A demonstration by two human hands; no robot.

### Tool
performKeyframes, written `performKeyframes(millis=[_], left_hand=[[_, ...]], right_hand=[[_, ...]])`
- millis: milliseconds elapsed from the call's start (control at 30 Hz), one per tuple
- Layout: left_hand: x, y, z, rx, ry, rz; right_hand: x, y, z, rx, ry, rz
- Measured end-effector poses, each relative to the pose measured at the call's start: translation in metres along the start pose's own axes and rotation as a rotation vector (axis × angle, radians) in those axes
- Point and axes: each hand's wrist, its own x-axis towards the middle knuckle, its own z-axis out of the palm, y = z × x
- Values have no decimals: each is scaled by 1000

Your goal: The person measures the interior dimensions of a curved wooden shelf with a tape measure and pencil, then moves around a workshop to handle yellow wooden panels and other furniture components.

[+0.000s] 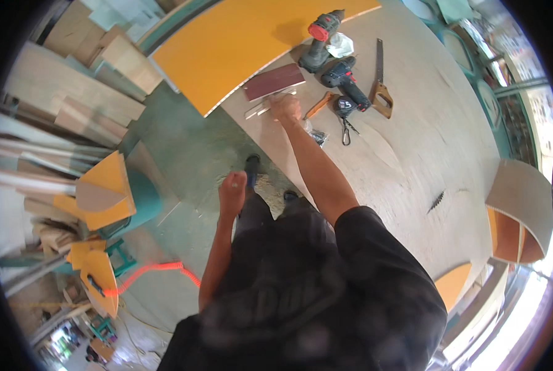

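My right hand (286, 109) reaches to the edge of the wooden table, its fingers closed. Slim metal bars (258, 110) lie right beside it and partly under it; what the fingers hold, if anything, is hidden. A dark red flat board (274, 82) lies just beyond that hand. To its right are an orange-handled tool (319, 105), a black tape measure (344, 105) with a carabiner and a small clear bag (318, 137). My left hand (232, 193) hangs over the floor beside the table, curled into a fist; I cannot see whether anything is inside it.
Two cordless drills (316, 54) (349, 80), a crumpled white wad (340, 45) and a handsaw (382, 93) lie farther back. A yellow panel (227, 49) covers the far left corner. A dark drill bit (436, 202) lies to the right. Left, boards (72, 86) and an orange coiled hose (153, 268).
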Motion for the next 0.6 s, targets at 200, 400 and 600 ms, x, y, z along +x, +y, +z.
performKeyframes(millis=[200,400,600], left_hand=[[158,45,12,113,-46,358],[229,72,54,570,-315,688],[251,79,71,453,-597,453]], right_hand=[[-34,10,-18,30,20,-34],[-76,19,-31,710,229,108],[-105,32,-48,960,287,268]])
